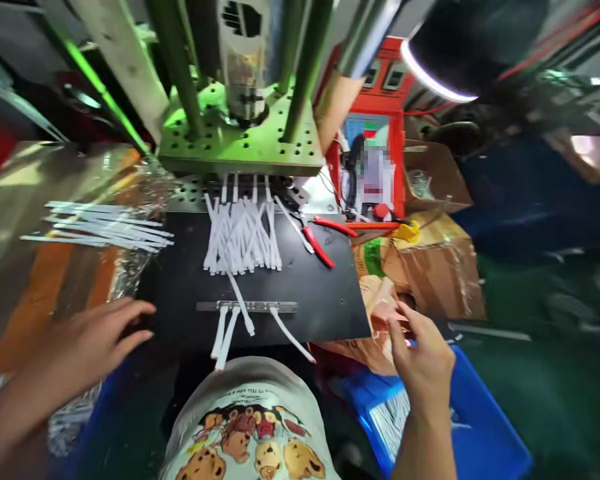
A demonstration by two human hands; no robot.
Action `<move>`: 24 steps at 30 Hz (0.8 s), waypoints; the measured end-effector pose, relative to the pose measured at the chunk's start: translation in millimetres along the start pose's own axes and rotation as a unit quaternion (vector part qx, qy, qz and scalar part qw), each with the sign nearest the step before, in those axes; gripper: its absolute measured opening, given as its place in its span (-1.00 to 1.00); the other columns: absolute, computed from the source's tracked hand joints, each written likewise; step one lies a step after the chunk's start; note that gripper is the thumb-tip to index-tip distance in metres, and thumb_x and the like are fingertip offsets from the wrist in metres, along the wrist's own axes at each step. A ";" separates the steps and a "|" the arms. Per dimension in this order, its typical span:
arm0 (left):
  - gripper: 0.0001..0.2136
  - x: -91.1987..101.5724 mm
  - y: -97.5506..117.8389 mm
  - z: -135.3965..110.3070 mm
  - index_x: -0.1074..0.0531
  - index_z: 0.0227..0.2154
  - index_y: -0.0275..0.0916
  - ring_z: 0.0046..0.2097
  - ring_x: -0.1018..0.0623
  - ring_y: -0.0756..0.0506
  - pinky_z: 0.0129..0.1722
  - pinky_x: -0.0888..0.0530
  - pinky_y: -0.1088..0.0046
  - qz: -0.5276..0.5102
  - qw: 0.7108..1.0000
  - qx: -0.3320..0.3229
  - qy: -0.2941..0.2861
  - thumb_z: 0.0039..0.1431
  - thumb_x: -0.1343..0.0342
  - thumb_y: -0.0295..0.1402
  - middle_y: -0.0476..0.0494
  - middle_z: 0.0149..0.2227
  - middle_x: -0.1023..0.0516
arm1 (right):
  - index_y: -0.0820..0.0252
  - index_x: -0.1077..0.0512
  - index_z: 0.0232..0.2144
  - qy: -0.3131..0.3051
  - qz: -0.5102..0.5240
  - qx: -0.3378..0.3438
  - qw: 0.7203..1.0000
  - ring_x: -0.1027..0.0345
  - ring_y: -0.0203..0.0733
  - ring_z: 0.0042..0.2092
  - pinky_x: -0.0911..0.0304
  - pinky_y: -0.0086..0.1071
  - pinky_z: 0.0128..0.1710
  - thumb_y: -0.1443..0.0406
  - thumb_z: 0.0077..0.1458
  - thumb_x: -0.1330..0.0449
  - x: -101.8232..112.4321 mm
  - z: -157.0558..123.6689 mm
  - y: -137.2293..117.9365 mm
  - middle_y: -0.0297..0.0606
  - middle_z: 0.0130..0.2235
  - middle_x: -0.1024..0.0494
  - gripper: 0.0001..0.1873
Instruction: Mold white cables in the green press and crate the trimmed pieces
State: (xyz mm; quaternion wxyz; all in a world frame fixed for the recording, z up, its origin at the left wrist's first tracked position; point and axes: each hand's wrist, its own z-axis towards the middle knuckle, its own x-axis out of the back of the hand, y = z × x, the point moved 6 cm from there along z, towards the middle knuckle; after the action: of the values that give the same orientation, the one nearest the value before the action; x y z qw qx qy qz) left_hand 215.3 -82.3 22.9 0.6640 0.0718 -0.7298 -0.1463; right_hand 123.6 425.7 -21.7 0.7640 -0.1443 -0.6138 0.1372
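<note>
My left hand point(111, 335) is at the left edge of the black work surface point(180, 280), thumb and fingers apart with nothing between them. My right hand point(423, 353) hovers right of the surface, above a blue bin point(490, 427); its thumb and forefinger are apart, close to crumpled brown paper point(380, 300). Between my hands lies a narrow clear bar point(255, 307) with several white flexible strips point(229, 337) at it, some pointing towards me. Behind it is a heap of similar white strips point(243, 237). Several strip ends reach under the press plate point(245, 143).
Red-handled pliers point(320, 245) lie right of the heap. More white strips point(105, 225) rest on a cardboard surface point(25, 280) at left. A red control box point(395, 73) and cardboard boxes point(440, 267) stand at right. A lamp point(440, 77) hangs above.
</note>
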 end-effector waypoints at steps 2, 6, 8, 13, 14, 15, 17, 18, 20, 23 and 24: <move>-0.71 -8.1 18.8 13.0 -0.50 -0.15 -0.07 -0.20 -0.57 -0.10 -0.28 -0.42 0.42 -0.045 0.998 0.039 -0.016 0.36 0.04 -0.05 0.01 -0.18 -0.58 | 0.11 -0.43 0.10 -0.059 0.131 0.178 0.973 -0.48 -0.04 -0.11 -0.42 -0.20 -0.11 0.21 0.23 -0.19 -13.6 -1.2 -69.5 -0.05 -0.04 -0.53 -0.61; -0.62 -20.5 67.9 64.3 -0.51 -0.39 -0.20 -0.33 -0.50 -0.05 -0.31 -0.31 0.44 -0.131 0.989 0.063 0.021 0.39 0.09 -0.13 -0.07 -0.38 -0.52 | 0.00 -0.43 0.08 -0.144 0.316 0.360 0.866 -0.50 -0.19 -0.15 -0.43 -0.37 -0.21 0.39 0.26 -0.16 -22.4 -13.2 -181.0 -0.18 -0.11 -0.53 -0.64; -0.55 -27.8 81.4 83.4 -0.44 -0.57 -0.23 -0.44 -0.44 -0.05 -0.40 -0.20 0.42 -0.126 0.988 0.091 0.013 0.34 0.04 -0.07 -0.08 -0.52 -0.45 | 0.03 -0.47 -0.03 -0.135 0.372 0.358 0.846 -0.49 -0.23 -0.24 -0.40 -0.39 -0.27 0.44 0.26 -0.12 -22.1 -13.4 -204.4 -0.23 -0.20 -0.54 -0.70; -0.60 -44.4 85.6 100.5 -0.37 -0.69 -0.21 -0.52 -0.39 -0.07 -0.46 -0.04 0.41 -0.133 0.976 0.168 -0.025 0.17 -0.12 -0.10 -0.09 -0.63 -0.40 | 0.13 -0.46 -0.18 -0.133 0.338 0.275 0.890 -0.43 -0.25 -0.38 -0.30 -0.41 -0.37 0.39 0.29 -0.09 -28.7 0.9 -217.3 -0.27 -0.36 -0.54 -0.84; -0.63 -45.1 85.2 100.0 -0.35 -0.69 -0.21 -0.53 -0.38 -0.07 -0.46 -0.04 0.42 -0.138 0.975 0.176 -0.017 0.15 -0.12 -0.15 -0.08 -0.64 -0.38 | 0.14 -0.46 -0.22 -0.158 0.303 0.271 0.900 -0.42 -0.25 -0.38 -0.28 -0.42 -0.38 0.36 0.31 -0.09 -32.8 4.2 -220.5 -0.27 -0.37 -0.54 -0.86; -0.64 -45.0 84.5 98.6 -0.33 -0.70 -0.22 -0.54 -0.36 -0.05 -0.46 -0.04 0.42 -0.143 0.973 0.182 -0.007 0.14 -0.11 -0.19 -0.07 -0.65 -0.37 | 0.16 -0.47 -0.25 -0.184 0.272 0.275 0.904 -0.42 -0.25 -0.39 -0.26 -0.42 -0.38 0.34 0.32 -0.08 -36.7 7.1 -224.5 -0.26 -0.38 -0.54 -0.85; -0.66 -43.4 82.3 93.4 -0.30 -0.69 -0.23 -0.55 -0.32 -0.02 -0.47 -0.06 0.43 -0.153 0.970 0.191 0.010 0.15 -0.06 -0.23 -0.04 -0.65 -0.33 | 0.17 -0.47 -0.28 -0.234 0.239 0.308 0.891 -0.40 -0.25 -0.39 -0.21 -0.43 -0.38 0.31 0.34 -0.07 -41.9 8.9 -235.2 -0.26 -0.39 -0.53 -0.81; -0.66 -41.6 80.6 90.2 -0.29 -0.68 -0.23 -0.55 -0.31 0.00 -0.47 -0.08 0.44 -0.161 0.968 0.191 0.020 0.17 -0.04 -0.22 -0.03 -0.65 -0.32 | 0.17 -0.48 -0.26 -0.258 0.234 0.335 0.876 -0.38 -0.26 -0.40 -0.18 -0.43 -0.39 0.29 0.35 -0.07 -43.3 7.1 -241.6 -0.28 -0.40 -0.50 -0.80; -0.66 -34.7 75.6 84.1 -0.31 -0.65 -0.24 -0.53 -0.31 0.01 -0.46 -0.13 0.46 -0.193 0.963 0.181 0.054 0.19 -0.02 -0.19 -0.01 -0.62 -0.34 | 0.18 -0.47 -0.12 -0.291 0.234 0.400 0.837 -0.33 -0.26 -0.39 -0.14 -0.42 -0.40 0.26 0.37 -0.05 -44.3 -1.3 -255.0 -0.30 -0.40 -0.47 -0.79; -0.65 -17.8 61.6 78.3 -0.33 -0.61 -0.25 -0.49 -0.32 0.02 -0.44 -0.19 0.48 -0.265 0.942 0.164 0.127 0.18 -0.03 -0.14 0.01 -0.58 -0.36 | 0.20 -0.41 0.04 -0.276 0.224 0.470 0.808 -0.30 -0.22 -0.35 -0.12 -0.39 -0.37 0.22 0.39 -0.04 -44.7 -15.9 -272.0 -0.28 -0.36 -0.46 -0.71; -0.65 -11.7 55.7 78.1 -0.31 -0.62 -0.25 -0.50 -0.30 0.02 -0.45 -0.20 0.48 -0.283 0.935 0.161 0.143 0.17 -0.03 -0.13 0.02 -0.59 -0.33 | 0.19 -0.41 0.04 -0.263 0.215 0.482 0.808 -0.29 -0.22 -0.35 -0.11 -0.37 -0.37 0.21 0.38 -0.04 -45.2 -19.6 -276.8 -0.28 -0.36 -0.45 -0.71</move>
State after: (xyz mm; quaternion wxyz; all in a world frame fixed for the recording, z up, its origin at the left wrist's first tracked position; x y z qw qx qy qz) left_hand 144.2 -16.8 23.1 0.6720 0.4013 -0.5902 -0.1973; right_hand 142.2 152.4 41.3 0.4960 0.1557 -0.5995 0.6086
